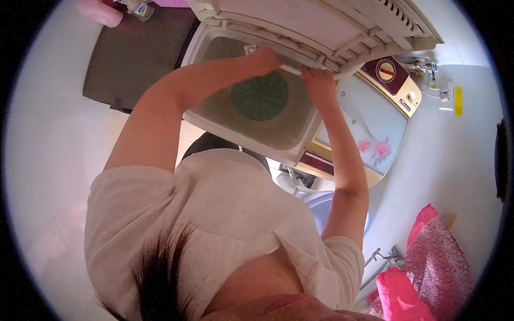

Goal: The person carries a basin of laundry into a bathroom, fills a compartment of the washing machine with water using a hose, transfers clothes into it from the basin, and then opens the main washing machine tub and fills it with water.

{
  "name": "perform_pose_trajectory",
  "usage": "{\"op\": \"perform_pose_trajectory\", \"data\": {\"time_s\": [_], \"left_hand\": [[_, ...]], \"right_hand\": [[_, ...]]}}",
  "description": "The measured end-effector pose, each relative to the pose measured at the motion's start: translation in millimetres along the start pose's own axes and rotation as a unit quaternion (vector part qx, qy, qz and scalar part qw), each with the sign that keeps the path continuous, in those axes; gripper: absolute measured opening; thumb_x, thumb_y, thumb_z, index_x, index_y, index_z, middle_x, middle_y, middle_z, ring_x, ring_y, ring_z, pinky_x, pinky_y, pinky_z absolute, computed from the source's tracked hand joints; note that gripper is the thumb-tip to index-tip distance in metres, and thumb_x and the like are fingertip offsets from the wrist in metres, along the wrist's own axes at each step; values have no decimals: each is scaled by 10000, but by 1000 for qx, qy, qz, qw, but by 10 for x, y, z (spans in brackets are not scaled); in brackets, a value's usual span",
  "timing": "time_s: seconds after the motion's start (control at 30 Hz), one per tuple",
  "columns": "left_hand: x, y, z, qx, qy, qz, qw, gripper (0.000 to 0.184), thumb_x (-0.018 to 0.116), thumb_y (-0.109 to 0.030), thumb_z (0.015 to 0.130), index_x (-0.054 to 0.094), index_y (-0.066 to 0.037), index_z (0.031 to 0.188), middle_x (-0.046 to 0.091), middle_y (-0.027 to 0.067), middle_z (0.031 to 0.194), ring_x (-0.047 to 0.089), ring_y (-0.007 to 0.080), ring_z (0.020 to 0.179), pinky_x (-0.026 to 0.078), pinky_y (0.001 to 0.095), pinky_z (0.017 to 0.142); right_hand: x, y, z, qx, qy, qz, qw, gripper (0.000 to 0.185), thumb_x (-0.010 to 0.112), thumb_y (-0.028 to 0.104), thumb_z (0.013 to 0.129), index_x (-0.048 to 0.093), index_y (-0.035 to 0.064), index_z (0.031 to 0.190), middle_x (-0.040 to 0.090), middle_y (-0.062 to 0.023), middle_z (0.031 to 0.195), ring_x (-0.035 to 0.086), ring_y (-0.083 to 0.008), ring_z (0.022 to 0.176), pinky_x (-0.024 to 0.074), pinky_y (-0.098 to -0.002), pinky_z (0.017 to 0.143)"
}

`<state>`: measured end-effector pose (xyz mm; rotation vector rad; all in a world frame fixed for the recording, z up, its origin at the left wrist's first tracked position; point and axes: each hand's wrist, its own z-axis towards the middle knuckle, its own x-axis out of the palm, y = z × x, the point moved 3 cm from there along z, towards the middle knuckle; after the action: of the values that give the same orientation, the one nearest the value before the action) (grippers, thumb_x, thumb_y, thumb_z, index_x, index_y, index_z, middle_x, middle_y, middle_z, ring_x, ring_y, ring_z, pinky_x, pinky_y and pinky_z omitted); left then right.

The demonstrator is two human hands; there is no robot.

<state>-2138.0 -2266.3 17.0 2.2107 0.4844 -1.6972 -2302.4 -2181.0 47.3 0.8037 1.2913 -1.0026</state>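
My left hand (267, 60) is closed at the far side of an open washing machine tub (214, 107). My right hand (319, 85) is closed close by, near the raised lid's lower edge. A narrow white strip (291, 69) stretches between both hands; its kind cannot be made out. A small white piece (249, 50) shows just left of my left hand, perhaps part of the same item. Below my hands, a round green disc (260, 96) lies at the tub's bottom. The raised cream lid (300, 24) leans back behind my hands.
Right of the tub are a flowered white lid (369, 123) and a control panel with a knob (385, 70). A tap (428, 67) is on the wall. A dark cabinet (139, 53) bears bottles (142, 10). Pink cloths (428, 267) hang lower right, near a pale basin (321, 208).
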Motion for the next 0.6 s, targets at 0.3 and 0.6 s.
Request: {"op": "perform_pose_trajectory", "data": {"time_s": [0.3, 0.6], "left_hand": [[315, -77, 150, 18, -122, -60, 991, 234, 475, -142, 854, 555, -92, 1068, 620, 171, 791, 634, 332, 750, 516, 445, 619], [232, -357, -152, -65, 23, -135, 989, 285, 493, -146, 830, 547, -128, 1110, 627, 157, 787, 643, 325, 721, 514, 449, 577]], "right_hand": [[8, -3, -35, 27, 70, -76, 994, 254, 518, 146, 785, 608, 122, 1022, 615, -59, 799, 620, -232, 744, 448, -388, 703], [37, 8, -165, -66, 111, -44, 991, 221, 527, 163, 815, 624, 126, 1010, 611, -56, 886, 578, -211, 931, 401, -371, 843]]}}
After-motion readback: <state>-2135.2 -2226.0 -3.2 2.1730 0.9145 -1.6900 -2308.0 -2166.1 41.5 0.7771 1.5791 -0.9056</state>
